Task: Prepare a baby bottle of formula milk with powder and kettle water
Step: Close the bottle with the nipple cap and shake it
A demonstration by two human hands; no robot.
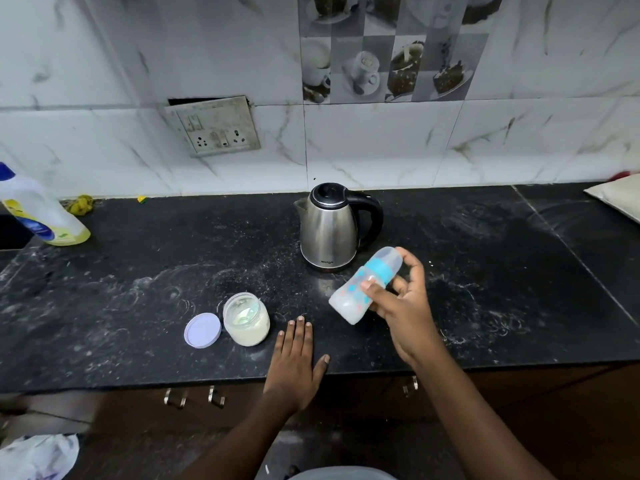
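The right hand (403, 308) grips the baby bottle (348, 299) around its middle, thumb across the printed side and fingers curled behind. It holds the bottle in the air, tilted: the capped top points up and away towards the kettle (329, 226), and the base points down towards the left hand (294, 358). That hand lies flat and open on the tabletop (138, 306), fingers straight, holding nothing. Just to its left stands the open jar (246, 322) of powder, with the lid (202, 330) lying right beside the jar on the side away from the hand. The kettle stands beyond both hands, lid shut.

The bottle looks cloudy white inside, so powder and water are probably already in and being mixed. It should handle as a light, stiff plastic thing with its weight low in the base, and smooth enough to slip if wet. The best hold is probably round the body just below the blue collar. The clear cap is a poor grip, since it could pop off.
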